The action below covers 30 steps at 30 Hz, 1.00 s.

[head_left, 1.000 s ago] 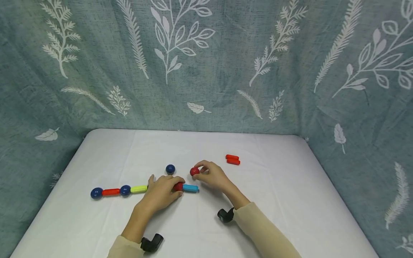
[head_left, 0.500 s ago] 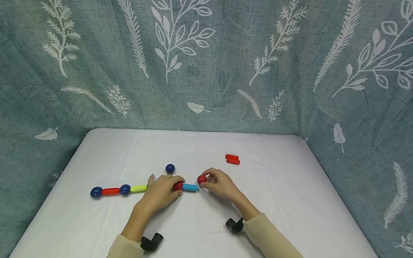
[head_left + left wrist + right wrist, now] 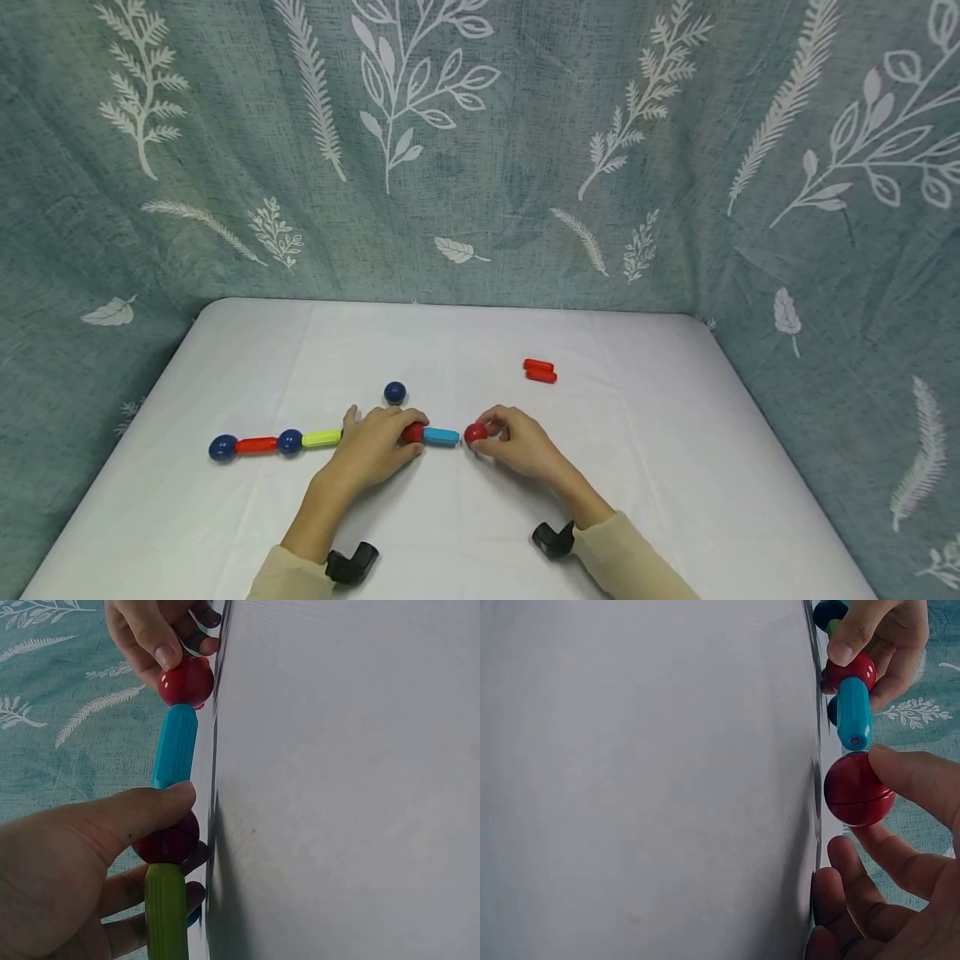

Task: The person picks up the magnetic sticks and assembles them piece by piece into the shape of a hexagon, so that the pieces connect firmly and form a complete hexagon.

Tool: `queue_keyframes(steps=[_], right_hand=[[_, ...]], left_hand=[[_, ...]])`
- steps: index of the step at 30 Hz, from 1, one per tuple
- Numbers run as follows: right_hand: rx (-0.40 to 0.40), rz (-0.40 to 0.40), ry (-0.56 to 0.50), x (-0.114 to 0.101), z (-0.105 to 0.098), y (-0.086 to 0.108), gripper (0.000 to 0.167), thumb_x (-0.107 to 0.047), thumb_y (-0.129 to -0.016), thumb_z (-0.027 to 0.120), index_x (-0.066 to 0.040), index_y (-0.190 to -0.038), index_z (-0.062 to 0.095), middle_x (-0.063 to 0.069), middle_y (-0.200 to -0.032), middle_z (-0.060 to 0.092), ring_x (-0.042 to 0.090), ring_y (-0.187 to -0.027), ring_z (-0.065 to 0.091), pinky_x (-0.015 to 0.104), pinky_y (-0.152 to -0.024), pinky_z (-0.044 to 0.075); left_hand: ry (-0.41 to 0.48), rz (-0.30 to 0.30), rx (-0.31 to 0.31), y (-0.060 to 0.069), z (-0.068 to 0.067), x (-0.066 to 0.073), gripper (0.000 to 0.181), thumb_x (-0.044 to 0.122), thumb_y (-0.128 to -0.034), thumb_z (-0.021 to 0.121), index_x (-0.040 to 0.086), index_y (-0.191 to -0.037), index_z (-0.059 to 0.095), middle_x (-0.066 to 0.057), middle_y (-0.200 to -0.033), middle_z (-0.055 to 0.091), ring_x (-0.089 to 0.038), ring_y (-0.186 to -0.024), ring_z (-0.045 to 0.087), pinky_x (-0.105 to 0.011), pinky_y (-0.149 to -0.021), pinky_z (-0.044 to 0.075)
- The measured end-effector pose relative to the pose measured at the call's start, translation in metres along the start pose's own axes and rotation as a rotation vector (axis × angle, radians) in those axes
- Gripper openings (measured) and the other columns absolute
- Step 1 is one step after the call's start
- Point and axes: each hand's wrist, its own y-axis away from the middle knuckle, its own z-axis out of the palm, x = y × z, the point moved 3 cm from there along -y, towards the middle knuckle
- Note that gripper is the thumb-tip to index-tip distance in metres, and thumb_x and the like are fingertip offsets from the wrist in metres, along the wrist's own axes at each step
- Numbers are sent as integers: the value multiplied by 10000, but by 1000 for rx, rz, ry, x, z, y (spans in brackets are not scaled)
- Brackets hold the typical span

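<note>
My left hand point(image 3: 375, 450) grips a red ball point(image 3: 412, 432) in a row of balls and rods on the white table. A light blue rod point(image 3: 441, 437) sticks out from this ball to the right; a green rod point(image 3: 166, 915) meets its other side in the left wrist view. My right hand point(image 3: 517, 442) pinches a second red ball point(image 3: 859, 790) between thumb and fingers, a small gap from the blue rod's free end in the head view. Leftward run a yellow-green rod point(image 3: 321, 438), a dark blue ball point(image 3: 289, 442), a red rod point(image 3: 257, 446) and another blue ball point(image 3: 222, 448).
One loose dark blue ball point(image 3: 395, 392) lies just beyond my left hand. Two red rods point(image 3: 540, 372) rest side by side toward the back right. A green leaf-patterned cloth point(image 3: 480, 167) hangs behind the table point(image 3: 637, 392). My left hand hides part of the row.
My right hand has brought its red ball toward me and a little right, down to the level of the blue rod's end. My left hand has stayed in place.
</note>
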Motion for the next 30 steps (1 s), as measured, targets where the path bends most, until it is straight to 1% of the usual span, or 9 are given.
queue_keyframes(steps=[8, 16, 19, 23, 30], right_hand=[[-11, -16, 18, 1, 5, 0, 253, -258, -872, 780, -139, -1085, 712, 2, -948, 611, 176, -781, 495, 303, -622, 414], [-25, -44, 33, -3, 8, 1, 256, -258, -878, 774, -138, -1095, 712, 5, -962, 617, 151, -747, 494, 287, -600, 409], [-23, -51, 32, -4, 8, 1, 255, -250, -875, 775, -135, -1095, 713, 11, -962, 619, 154, -742, 494, 290, -597, 409], [-37, -52, 43, -3, 7, 1, 260, -265, -875, 778, -143, -1096, 717, 11, -966, 621, 157, -750, 497, 287, -605, 414], [-36, -43, 39, -1, 0, 2, 255, -270, -882, 770, -146, -1098, 713, 11, -971, 617, 171, -769, 509, 304, -638, 434]], left_hand=[[2, -2, -1, 2, 0, 1, 343, 295, -877, 790, 251, -1200, 683, -17, -1183, 669, -302, -1155, 585, -783, -1021, 152], [6, -6, 0, 3, 2, 0, 336, 292, -876, 792, 256, -1193, 686, -13, -1176, 672, -297, -1152, 588, -783, -1021, 153], [7, -8, 8, 3, 2, 0, 336, 291, -876, 792, 260, -1193, 686, -13, -1183, 671, -296, -1155, 585, -779, -1025, 149], [15, -13, 3, 3, 3, 0, 340, 296, -873, 794, 259, -1194, 687, -22, -1188, 672, -300, -1157, 584, -779, -1027, 140], [3, -1, 12, 1, 2, 0, 335, 291, -873, 795, 253, -1188, 686, -9, -1161, 674, -287, -1133, 593, -779, -1026, 149]])
